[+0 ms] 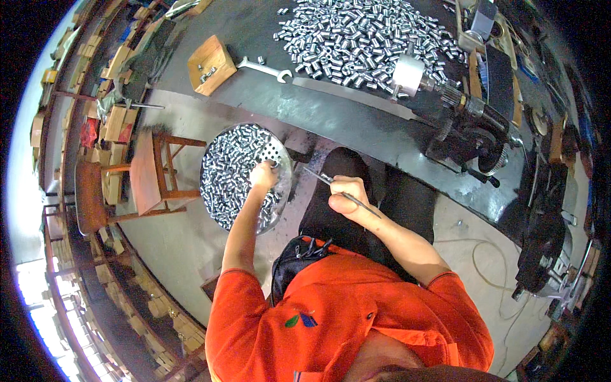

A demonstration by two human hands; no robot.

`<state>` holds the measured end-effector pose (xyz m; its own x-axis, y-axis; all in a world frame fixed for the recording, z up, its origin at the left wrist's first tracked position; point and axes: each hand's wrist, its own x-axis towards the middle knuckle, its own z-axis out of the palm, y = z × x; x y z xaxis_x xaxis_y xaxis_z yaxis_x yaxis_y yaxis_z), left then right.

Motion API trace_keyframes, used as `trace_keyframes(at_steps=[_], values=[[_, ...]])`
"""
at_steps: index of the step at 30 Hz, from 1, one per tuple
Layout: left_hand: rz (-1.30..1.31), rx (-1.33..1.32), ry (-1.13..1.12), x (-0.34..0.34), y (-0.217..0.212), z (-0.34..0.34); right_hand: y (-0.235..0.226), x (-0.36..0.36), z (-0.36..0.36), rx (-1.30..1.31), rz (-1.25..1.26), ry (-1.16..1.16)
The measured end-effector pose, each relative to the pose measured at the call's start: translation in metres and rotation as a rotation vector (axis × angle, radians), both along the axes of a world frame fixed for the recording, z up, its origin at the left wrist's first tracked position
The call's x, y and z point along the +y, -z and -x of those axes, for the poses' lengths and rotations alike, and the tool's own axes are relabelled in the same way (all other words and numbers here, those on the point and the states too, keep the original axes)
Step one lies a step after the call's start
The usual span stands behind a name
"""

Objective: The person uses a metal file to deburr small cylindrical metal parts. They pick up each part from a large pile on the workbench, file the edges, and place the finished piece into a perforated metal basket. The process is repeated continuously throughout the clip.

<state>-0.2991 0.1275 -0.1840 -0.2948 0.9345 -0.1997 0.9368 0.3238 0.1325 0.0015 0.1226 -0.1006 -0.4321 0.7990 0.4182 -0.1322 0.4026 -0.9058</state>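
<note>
My left hand (263, 176) reaches into a round metal pan (285, 184) heaped with small shiny metal sleeves (230, 172). Its fingers are curled near a bare patch of the pan dotted with dark holes; what they pinch, if anything, is too small to make out. To the right, above my dark-trousered legs, my right hand (347, 193) is closed round a thin metal rod (366, 207), like a slim file. The rod slants from upper left to lower right, its narrow end pointing toward the pan. A small metal piece seems to sit on it just ahead of my fingers.
Beyond lies a dark workbench (318, 105) with a large pile of metal sleeves (363, 41), a wooden box (212, 65) and an open-ended wrench (265, 69). A machine with a pale cylinder (408, 75) stands right. Left are a wooden chair (147, 172) and shelves.
</note>
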Motion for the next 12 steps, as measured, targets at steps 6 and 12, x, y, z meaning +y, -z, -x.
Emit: trace_keyframes(at_steps=[6, 12], values=[[-0.077, -1.042, -0.068, -0.019, -0.043, -0.014, -0.003, 0.001, 0.001, -0.025, -0.021, -0.011], [-0.005, -1.351, 0.010, -0.040, -0.094, -0.067, 0.008, 0.000, 0.004, -0.151, -0.077, -0.071]])
